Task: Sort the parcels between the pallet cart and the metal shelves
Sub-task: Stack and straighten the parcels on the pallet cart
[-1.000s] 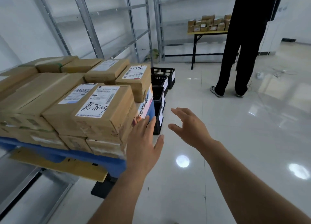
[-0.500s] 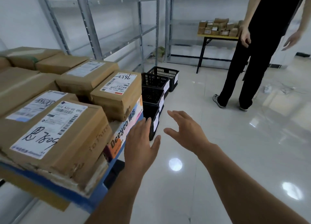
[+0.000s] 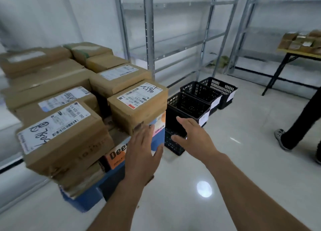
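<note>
Both hands out in front, fingers straight and spread, holding nothing: left hand (image 3: 141,154) just before the corner of the labelled parcel (image 3: 139,105) at the near end of the pallet cart (image 3: 83,198), contact impossible to judge; right hand (image 3: 192,137) over the black crates (image 3: 199,98). Brown parcels stacked across the cart beside the metal shelves (image 3: 149,39). Off right, a table (image 3: 298,52) with small boxes, and a person's dark trouser leg (image 3: 302,119).

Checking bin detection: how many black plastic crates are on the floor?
4, in a row beside the blue pallet cart: nearest crate partly behind the right hand, second, third, farthest. More could sit hidden behind the parcels.
</note>
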`<state>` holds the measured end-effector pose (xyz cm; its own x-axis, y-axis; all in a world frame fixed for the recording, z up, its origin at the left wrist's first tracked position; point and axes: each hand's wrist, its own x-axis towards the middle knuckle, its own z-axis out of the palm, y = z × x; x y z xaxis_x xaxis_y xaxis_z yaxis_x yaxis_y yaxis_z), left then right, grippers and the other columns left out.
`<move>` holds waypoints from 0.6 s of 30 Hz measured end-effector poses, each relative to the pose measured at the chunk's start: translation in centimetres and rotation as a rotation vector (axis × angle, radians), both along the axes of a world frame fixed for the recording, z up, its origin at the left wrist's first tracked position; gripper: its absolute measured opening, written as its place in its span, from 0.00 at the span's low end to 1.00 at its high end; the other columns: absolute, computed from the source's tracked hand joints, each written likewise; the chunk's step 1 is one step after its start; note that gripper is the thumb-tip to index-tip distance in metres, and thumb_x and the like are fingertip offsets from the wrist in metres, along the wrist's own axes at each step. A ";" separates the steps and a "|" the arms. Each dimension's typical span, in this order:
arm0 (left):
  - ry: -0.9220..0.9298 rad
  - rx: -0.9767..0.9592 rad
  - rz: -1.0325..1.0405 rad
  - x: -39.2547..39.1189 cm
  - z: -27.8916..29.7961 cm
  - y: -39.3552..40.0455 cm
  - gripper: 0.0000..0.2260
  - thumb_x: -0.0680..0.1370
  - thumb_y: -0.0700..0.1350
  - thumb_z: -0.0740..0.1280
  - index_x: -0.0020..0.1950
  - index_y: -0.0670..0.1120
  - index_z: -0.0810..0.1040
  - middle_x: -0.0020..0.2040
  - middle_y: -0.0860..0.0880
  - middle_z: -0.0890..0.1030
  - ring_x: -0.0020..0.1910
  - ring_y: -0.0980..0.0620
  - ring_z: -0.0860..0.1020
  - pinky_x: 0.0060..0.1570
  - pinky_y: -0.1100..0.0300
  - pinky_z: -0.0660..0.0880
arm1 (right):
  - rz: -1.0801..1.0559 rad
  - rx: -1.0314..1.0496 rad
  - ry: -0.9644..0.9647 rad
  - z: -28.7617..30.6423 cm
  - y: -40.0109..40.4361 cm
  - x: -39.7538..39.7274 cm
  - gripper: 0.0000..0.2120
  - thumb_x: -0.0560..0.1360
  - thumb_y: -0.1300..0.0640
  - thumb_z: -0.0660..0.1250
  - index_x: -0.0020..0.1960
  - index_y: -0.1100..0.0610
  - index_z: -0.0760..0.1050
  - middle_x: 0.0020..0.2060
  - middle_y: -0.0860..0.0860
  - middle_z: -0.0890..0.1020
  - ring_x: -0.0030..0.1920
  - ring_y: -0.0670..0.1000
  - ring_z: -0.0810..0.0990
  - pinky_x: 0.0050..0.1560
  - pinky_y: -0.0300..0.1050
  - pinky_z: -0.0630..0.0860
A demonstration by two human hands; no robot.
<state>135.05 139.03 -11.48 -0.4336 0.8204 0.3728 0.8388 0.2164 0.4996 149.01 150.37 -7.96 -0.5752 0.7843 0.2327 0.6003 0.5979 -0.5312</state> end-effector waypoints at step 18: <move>0.186 0.106 0.554 5.8 3.1 3.2 0.29 0.75 0.51 0.69 0.73 0.45 0.65 0.71 0.46 0.68 0.70 0.46 0.65 0.68 0.55 0.57 | 0.370 -0.009 0.060 2.2 10.7 -1.3 0.38 0.73 0.46 0.69 0.76 0.52 0.54 0.71 0.53 0.64 0.69 0.54 0.65 0.63 0.51 0.66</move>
